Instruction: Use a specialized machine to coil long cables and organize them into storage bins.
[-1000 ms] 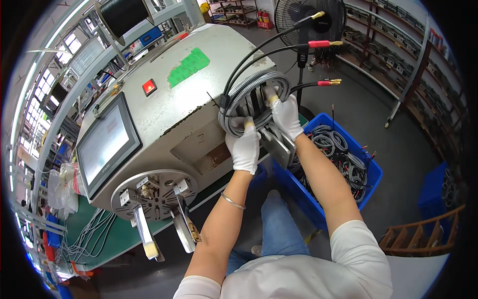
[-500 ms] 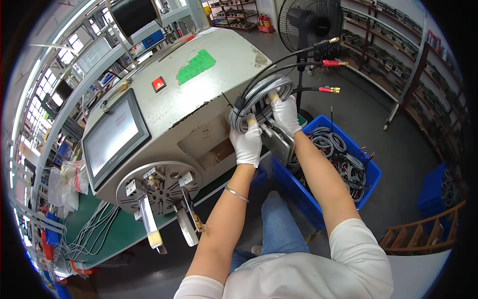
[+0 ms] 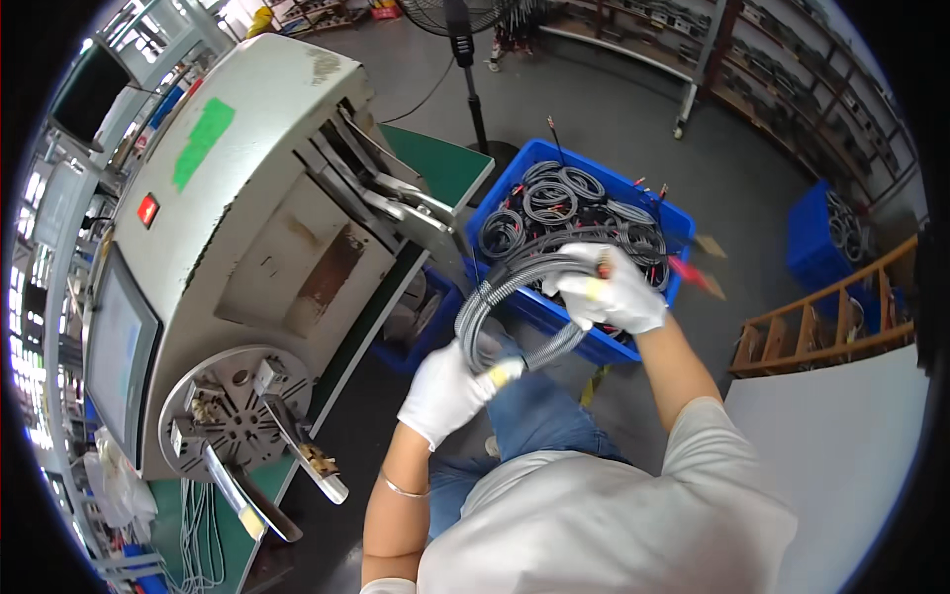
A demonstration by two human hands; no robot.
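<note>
A coil of grey braided cable (image 3: 482, 309) hangs between my two gloved hands, above my knees and the near side of a blue crate (image 3: 539, 148). My left hand (image 3: 450, 391) grips the coil's lower left part, with its fingers closed round the strands. On the upper right part, my right hand (image 3: 618, 292) is closed round the cable. Loose cable ends with a red sleeve (image 3: 693, 274) stick out to the right, blurred by motion. Inside the crate lie several similar coiled cables (image 3: 549, 201).
Left stands a winding machine (image 3: 262, 129) with a screen (image 3: 124, 346), a slotted disc (image 3: 237, 411) with metal arms, and a metal bracket (image 3: 416, 213) jutting towards the crate. A fan stand (image 3: 475, 109) is behind. Right are a wooden rack (image 3: 841, 302) and another blue crate (image 3: 816, 233).
Both hands have carried the coil away from the machine's bracket, towards me and over the crate's near side. The view has turned to the right.
</note>
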